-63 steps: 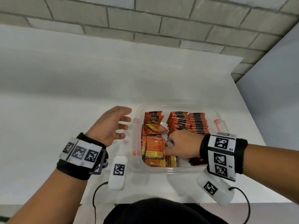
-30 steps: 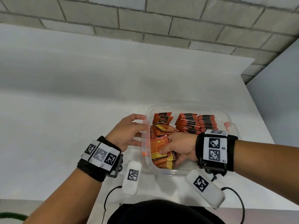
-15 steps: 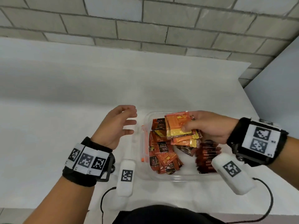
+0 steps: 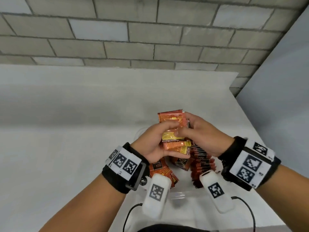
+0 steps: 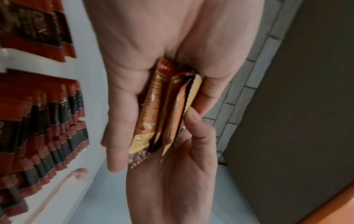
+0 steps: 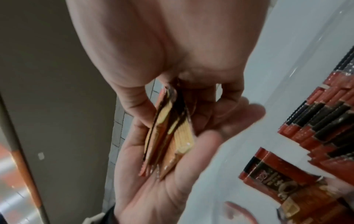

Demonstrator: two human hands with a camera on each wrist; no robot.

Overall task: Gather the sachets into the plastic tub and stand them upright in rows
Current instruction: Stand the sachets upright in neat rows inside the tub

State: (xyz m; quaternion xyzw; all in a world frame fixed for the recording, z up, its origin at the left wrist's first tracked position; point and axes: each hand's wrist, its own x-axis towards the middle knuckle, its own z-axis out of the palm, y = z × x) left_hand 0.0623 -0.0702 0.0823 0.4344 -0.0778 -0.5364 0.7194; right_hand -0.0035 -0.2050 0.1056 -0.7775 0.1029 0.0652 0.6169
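Above the clear plastic tub (image 4: 179, 195) both hands hold a small stack of orange sachets (image 4: 172, 129). My left hand (image 4: 155, 143) cradles the stack from the left, fingers curled under it. My right hand (image 4: 199, 133) pinches it from the right with thumb on top. The left wrist view shows the stack of sachets (image 5: 164, 115) edge-on between my left hand (image 5: 153, 106) and the other palm. The stack of sachets (image 6: 168, 136) shows edge-on in the right wrist view too, pinched by my right hand (image 6: 166, 106). Rows of upright sachets (image 4: 201, 161) stand in the tub's right half; loose sachets (image 4: 160, 169) lie at its left.
The tub sits near the front edge of a white table (image 4: 66, 139). A grey block wall (image 4: 133, 30) runs behind it and a pale wall (image 4: 275, 97) stands at the right. Cables (image 4: 130, 213) trail from the wrist devices toward my body.
My right hand has lifted a stack of sachets out of the tub. My left hand has come in from the left and taken hold of the stack too.
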